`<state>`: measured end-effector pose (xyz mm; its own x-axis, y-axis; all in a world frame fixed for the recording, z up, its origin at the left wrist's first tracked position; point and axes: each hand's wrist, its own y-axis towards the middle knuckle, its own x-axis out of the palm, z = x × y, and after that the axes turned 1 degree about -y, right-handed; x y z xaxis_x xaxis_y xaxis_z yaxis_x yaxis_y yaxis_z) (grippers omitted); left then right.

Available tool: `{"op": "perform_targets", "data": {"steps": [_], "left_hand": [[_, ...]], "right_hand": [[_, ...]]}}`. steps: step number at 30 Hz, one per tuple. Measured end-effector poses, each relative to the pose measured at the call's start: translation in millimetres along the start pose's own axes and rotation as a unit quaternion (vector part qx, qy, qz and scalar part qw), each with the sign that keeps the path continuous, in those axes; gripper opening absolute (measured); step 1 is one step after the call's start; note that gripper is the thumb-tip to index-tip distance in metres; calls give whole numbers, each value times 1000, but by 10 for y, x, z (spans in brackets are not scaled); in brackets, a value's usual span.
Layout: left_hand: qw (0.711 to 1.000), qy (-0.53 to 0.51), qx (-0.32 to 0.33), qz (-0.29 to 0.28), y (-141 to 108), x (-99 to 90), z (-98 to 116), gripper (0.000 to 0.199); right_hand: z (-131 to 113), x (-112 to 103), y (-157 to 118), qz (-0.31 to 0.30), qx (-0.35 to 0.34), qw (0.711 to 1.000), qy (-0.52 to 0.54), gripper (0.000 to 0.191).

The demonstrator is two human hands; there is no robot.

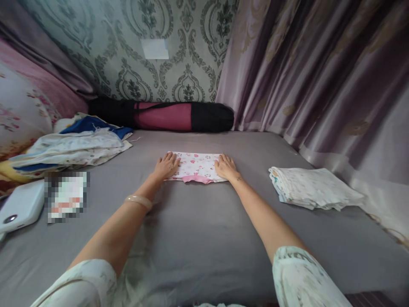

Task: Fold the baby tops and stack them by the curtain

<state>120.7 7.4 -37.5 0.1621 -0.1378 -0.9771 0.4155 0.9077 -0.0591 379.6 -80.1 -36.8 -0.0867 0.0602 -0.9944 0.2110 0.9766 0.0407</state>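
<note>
A small white garment [200, 164] with pink and red prints lies folded into a flat rectangle on the grey bed sheet [204, 230]. Its pink neckline edge faces me. My left hand [167, 165] rests flat on its left end, fingers stretched out. On the opposite end, my right hand [225, 166] lies palm down, with its fingers also extended. Neither hand grips the cloth. Farther right sits a stack of folded white clothes [315, 187], apart from my right hand.
A heap of loose clothes [86, 145] lies at the left, near a white device [24, 204] and a blurred-out item [67, 196]. A black and pink rolled bag [162, 116] lies along the patterned wall [188, 72]. Purple curtains [287, 64] hang at the right.
</note>
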Motion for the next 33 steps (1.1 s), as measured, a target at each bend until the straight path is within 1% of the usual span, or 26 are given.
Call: {"op": "perform_targets", "data": {"steps": [5, 9, 11, 13, 15, 19, 23, 28, 33], "left_hand": [[1000, 14, 3, -7, -15, -7, -61, 61], [999, 35, -2, -16, 12, -73, -17, 62], [999, 49, 1, 7, 23, -118, 29, 63], [997, 60, 11, 38, 34, -143, 71, 63], [997, 66, 18, 48, 44, -132, 88, 63], [999, 51, 11, 13, 58, -29, 38, 60], [999, 46, 19, 12, 60, 41, -17, 58], [999, 44, 13, 5, 77, 43, -19, 58], [1000, 31, 6, -1, 103, 17, -12, 60]], "right_hand": [[46, 18, -10, -3, -1, 1000, 7, 59], [3, -58, 2, -26, 0, 1000, 6, 58], [-26, -114, 18, -24, -9, 1000, 6, 59], [-53, -150, 36, -9, -18, 1000, 8, 60], [-72, -147, 46, -2, -20, 1000, 9, 60], [-73, -41, 31, 1, -14, 1000, 15, 58], [-56, 40, 17, 15, -9, 1000, 20, 55], [-59, 25, 29, 9, -10, 1000, 24, 55], [-57, -18, 50, -20, -8, 1000, 18, 57]]}}
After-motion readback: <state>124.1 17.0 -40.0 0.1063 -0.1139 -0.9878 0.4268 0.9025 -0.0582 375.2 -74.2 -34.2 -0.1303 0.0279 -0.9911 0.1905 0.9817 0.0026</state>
